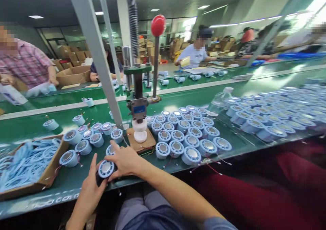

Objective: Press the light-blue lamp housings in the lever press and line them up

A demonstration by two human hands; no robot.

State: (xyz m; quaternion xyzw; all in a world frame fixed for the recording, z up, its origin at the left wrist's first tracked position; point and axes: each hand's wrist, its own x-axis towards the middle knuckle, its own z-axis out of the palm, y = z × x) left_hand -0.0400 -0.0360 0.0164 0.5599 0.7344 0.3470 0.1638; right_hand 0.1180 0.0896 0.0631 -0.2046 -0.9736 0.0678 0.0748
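A round light-blue part (106, 169) with a silver disc on top and a dark body or holder below is gripped from both sides near the bench's front edge. My left hand (92, 182) closes on its left side, my right hand (124, 160) on its right. Just behind the right fingers sits another blue part (110, 150). To the right stands a hand press (139, 108) with a red-knobbed lever (158, 25). Its white tip is above a white round piece (140, 136) on a brown board (150, 144).
Many blue parts (191, 155) stand right of the press, with more (272, 132) farther right. Several (68, 158) stand on the left, beside a cardboard box (57, 160) of blue rings. A clear bottle (225, 96) and a slanted post (95, 46) stand behind. People work across the bench.
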